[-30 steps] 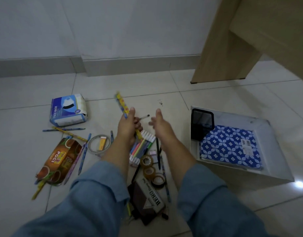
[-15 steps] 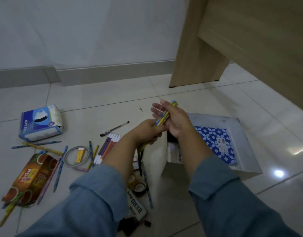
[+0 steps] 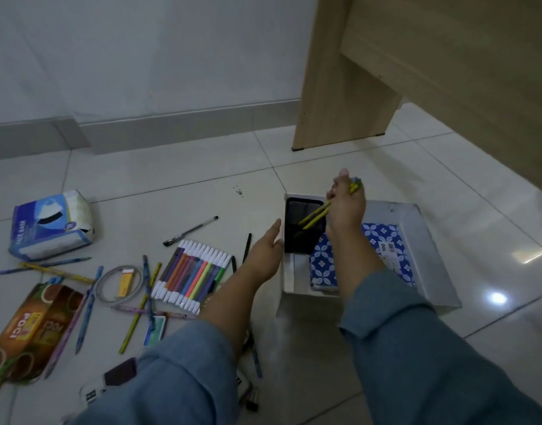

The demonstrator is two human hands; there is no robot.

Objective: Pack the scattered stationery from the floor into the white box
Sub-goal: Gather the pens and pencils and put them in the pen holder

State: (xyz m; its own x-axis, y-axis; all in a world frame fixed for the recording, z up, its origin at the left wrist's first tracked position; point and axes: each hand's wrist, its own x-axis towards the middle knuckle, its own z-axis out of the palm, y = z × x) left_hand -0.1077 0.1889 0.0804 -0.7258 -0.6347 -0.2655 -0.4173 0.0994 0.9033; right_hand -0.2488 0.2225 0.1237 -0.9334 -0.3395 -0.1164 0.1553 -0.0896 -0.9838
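Pencils (image 3: 314, 215) gripped in right hand (image 3: 346, 210) above white box (image 3: 429, 271); left hand (image 3: 265, 253) relaxed, empty.

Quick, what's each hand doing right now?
Left hand: open, fingers straight, holding nothing.
Right hand: closed around a bundle of yellow and blue pencils above the white box.

Brown carton (image 3: 21, 329): POCI. Notebook sticker (image 3: 387, 246): 100. Blue pack (image 3: 46, 228): probably FACE MASK.
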